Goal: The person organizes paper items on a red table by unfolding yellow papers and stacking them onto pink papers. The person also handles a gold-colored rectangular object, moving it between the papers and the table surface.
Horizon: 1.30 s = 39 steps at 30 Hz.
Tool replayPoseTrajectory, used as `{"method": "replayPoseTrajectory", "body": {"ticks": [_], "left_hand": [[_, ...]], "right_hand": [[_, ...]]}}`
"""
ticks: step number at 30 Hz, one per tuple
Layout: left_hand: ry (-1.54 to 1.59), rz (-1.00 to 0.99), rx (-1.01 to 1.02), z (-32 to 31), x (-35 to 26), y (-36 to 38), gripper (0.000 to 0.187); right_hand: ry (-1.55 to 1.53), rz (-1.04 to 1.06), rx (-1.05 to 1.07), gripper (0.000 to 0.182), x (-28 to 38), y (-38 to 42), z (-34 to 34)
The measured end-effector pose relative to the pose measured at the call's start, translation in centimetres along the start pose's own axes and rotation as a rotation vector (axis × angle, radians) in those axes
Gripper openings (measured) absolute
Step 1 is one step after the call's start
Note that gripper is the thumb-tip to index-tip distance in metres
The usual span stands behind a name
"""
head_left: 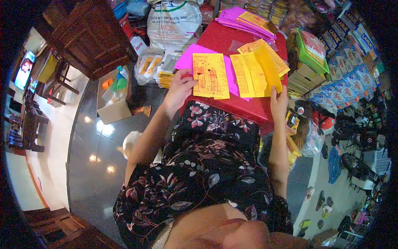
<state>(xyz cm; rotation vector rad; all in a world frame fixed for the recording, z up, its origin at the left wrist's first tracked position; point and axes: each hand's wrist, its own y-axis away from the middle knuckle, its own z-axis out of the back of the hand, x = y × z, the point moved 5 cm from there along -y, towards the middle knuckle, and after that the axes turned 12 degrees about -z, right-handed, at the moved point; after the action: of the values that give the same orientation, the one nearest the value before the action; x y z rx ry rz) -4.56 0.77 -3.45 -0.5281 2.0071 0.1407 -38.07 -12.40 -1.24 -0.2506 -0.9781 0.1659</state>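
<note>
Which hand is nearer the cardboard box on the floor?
Left. The left hand is at the table's box-side edge, near the cardboard box; the right hand is at the far edge.

A yellow printed sheet (211, 76) is lying flat on a magenta sheet (188, 57) at the near left part of the red table (232, 39), its long edges running away from the person, with the left hand (179, 89) touching its near left edge. To its right, a loose stack of yellow sheets (257, 74) is fanning out across the table, the topmost one tilting upward and bending slightly while the right hand (278, 101) is gripping the stack's near right corner. Red print is covering the yellow faces, too small to read.
</note>
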Motion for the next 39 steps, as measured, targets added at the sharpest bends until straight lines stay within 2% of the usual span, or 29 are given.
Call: {"method": "replayPoseTrajectory", "body": {"ticks": [2,4,6,9,10,12,14,16,17,18,20,21,24,25,26,28,32,33,36,37,39], "left_hand": [[-0.088,0.017,0.067,-1.3,-0.7,0.6,0.053],[-0.152,0.019,0.145,-1.1,-0.6,0.3,0.054],[-0.115,0.06,0.237,-1.8,-0.1,0.6,0.051],[-0.123,0.155,0.256,-2.3,-0.2,1.5,0.043],[-0.123,0.154,0.257,-2.4,-0.5,1.7,0.043],[-0.194,0.191,0.4,-2.9,-1.0,2.4,0.042],[-0.202,0.197,0.417,-2.9,-1.8,2.7,0.042],[-0.354,0.374,0.532,-1.9,-1.9,3.0,0.039],[-0.463,0.352,0.543,-1.5,-2.3,2.7,0.032],[-0.464,0.356,0.545,-1.2,-2.4,2.2,0.032],[-0.766,-0.037,0.584,-1.1,-3.8,0.3,0.02],[-0.763,-0.026,0.581,-1.2,-3.7,-0.6,0.02],[-1.369,-0.437,0.513,-2.6,-5.5,-4.6,0.037],[-1.337,-0.325,0.503,-2.3,-4.8,-6.0,0.051],[-1.334,-0.335,0.506,-2.7,-4.7,-6.8,0.051],[-1.486,-0.227,0.53,-4.0,-4.3,-8.0,0.055],[-1.54,-0.246,0.604,-4.2,-2.2,-10.0,0.069],[-1.549,-0.188,0.639,-3.9,-1.5,-10.6,0.077],[-1.625,-0.251,0.667,-3.2,-0.5,-11.1,0.08],[-1.58,-0.123,0.674,-2.8,-0.1,-11.4,0.083],[-1.61,-0.101,0.661,-2.9,-0.1,-11.4,0.083]], "right_hand": [[-0.036,0.056,-0.075,0.023,0.4,0.1,0.5],[-0.08,0.052,-0.064,0.022,0.2,0.0,0.3],[-0.118,0.042,-0.049,0.021,-0.4,-0.1,0.2],[-0.222,0.063,-0.004,0.021,-0.9,-0.2,-0.1],[-0.16,0.047,-0.004,0.02,-0.8,-0.2,-0.1],[-0.1,0.027,-0.002,0.02,-0.7,-0.1,0.0],[-0.029,0.064,-0.004,0.018,-0.2,-0.1,0.1],[-0.043,0.084,-0.008,0.017,0.4,0.1,0.2],[-0.055,0.104,-0.015,0.017,0.7,0.2,0.3],[-0.055,0.099,-0.015,0.017,0.8,0.2,0.3],[-0.062,0.115,-0.023,0.016,0.9,0.2,0.3],[-0.058,0.108,-0.015,0.016,1.1,0.2,0.3],[-0.033,0.117,-0.018,0.017,1.5,0.4,0.3],[-0.028,0.077,-0.001,0.017,0.9,0.3,0.2],[-0.024,0.039,0.011,0.017,0.5,0.2,0.2],[-0.013,0.053,0.019,0.016,0.9,0.2,0.3],[-0.009,0.065,0.045,0.014,1.4,0.1,0.4],[-0.015,0.045,0.051,0.014,1.5,0.1,0.4],[-0.023,0.027,0.058,0.013,1.4,0.0,0.5],[-0.035,0.023,0.069,0.013,1.4,-0.1,0.4],[-0.044,-0.016,0.094,0.012,1.5,0.0,0.4]]}}
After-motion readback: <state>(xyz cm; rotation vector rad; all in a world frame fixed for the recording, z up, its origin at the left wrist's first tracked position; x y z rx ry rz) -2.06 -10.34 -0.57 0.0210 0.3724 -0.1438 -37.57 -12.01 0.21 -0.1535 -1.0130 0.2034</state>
